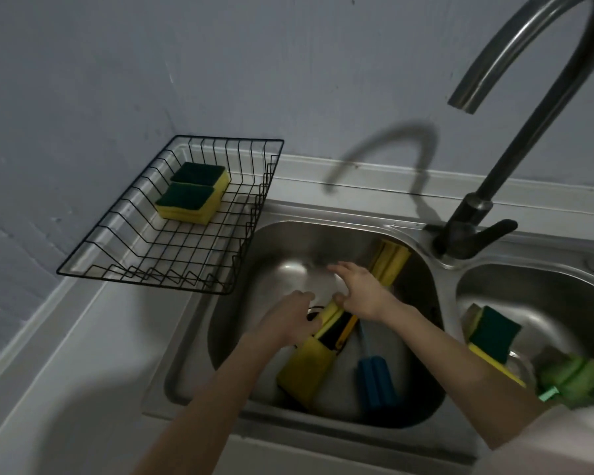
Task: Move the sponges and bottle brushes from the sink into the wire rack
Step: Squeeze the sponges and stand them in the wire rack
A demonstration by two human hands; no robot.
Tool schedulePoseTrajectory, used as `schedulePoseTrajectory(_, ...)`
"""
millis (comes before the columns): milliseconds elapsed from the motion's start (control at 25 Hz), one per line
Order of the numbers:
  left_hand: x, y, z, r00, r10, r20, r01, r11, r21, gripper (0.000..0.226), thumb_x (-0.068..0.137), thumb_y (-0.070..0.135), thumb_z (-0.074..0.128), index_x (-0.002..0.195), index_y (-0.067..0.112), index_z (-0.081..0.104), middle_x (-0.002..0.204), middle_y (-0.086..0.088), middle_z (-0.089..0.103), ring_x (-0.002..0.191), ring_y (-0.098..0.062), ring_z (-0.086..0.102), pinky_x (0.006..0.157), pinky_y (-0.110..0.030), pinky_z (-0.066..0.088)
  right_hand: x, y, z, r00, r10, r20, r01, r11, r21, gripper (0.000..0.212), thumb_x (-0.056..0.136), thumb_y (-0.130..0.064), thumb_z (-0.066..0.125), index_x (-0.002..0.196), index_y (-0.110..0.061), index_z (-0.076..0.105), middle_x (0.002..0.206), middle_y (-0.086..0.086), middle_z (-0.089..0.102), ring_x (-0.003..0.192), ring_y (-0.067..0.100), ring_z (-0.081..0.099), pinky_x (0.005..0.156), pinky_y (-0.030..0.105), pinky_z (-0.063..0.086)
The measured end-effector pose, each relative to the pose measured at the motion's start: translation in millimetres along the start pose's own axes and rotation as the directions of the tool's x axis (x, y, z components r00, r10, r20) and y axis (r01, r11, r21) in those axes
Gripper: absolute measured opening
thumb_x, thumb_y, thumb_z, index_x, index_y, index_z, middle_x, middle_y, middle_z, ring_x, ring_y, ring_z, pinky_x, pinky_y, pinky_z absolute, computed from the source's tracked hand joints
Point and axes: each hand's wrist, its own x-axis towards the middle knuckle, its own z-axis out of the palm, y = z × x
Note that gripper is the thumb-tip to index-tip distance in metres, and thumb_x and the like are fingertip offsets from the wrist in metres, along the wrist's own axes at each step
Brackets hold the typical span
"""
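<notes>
A black wire rack (124, 265) stands on the counter left of the sink and holds two yellow-and-green sponges (192, 193). In the left basin (288, 241), my left hand (288, 320) curls around a yellow sponge (328, 313) that stands on edge. My right hand (360, 293) hovers just right of it with fingers spread and the thumb touching its top. A larger yellow sponge (306, 365) lies below them. A blue bottle brush (374, 382) lies to the right. Another yellow sponge (390, 262) leans on the far wall.
The right basin (535, 282) holds a green-topped yellow sponge (492, 334) and a green brush (573, 375). A tall curved faucet (515, 159) rises between the basins at the back. A grey wall runs close behind the rack.
</notes>
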Motion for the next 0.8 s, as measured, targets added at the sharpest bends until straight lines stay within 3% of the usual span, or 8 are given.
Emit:
schedulePoseTrajectory(160,20,-25,30,0.988,-0.11,0.108,0.115,0.992,-0.045,0.045,0.078,0.031,0.056,0.116,0.006,0.053,0.118,-0.023,0.058,0.111,-0.036,0.055,0.092,-0.039,0.047,19,15,32,0.993,0.027,0.115,-0.019,0.997,-0.07,0.065,0.085,-0.013,0.054,0.143,-0.018,0.027,0.154,0.01,0.025,0.141,0.027,0.025,0.116,0.038,0.027)
schedulePoseTrajectory(280,29,-40,46,0.96,-0.203,0.192,0.2,0.979,0.036,0.049,0.084,0.026,0.054,0.125,0.0,0.043,0.13,-0.023,0.05,0.119,-0.033,0.049,0.097,-0.038,0.041,26,21,51,0.981,0.045,0.189,-0.014,0.987,-0.161,0.068,0.083,-0.012,0.054,0.144,-0.021,0.025,0.155,0.006,0.022,0.145,0.026,0.015,0.118,0.041,0.019)
schedulePoseTrajectory(480,43,-55,65,0.904,-0.269,0.332,0.253,0.963,0.091,0.042,0.085,0.026,0.053,0.118,0.001,0.045,0.128,-0.019,0.051,0.115,-0.032,0.051,0.092,-0.037,0.043,35,26,66,0.976,0.017,0.219,0.043,0.962,-0.269,0.067,0.084,-0.008,0.052,0.144,-0.02,0.025,0.157,0.005,0.014,0.147,0.027,-0.002,0.119,0.044,0.004)
schedulePoseTrajectory(800,47,-56,68,0.884,-0.305,0.354,0.282,0.952,0.117,0.056,0.08,0.034,0.061,0.122,0.003,0.043,0.13,-0.019,0.046,0.115,-0.032,0.05,0.091,-0.035,0.045,35,32,73,0.994,0.074,0.086,-0.058,0.984,-0.171,0.058,0.081,-0.003,0.052,0.135,-0.017,0.039,0.139,0.011,0.032,0.133,0.031,0.024,0.106,0.041,0.027)
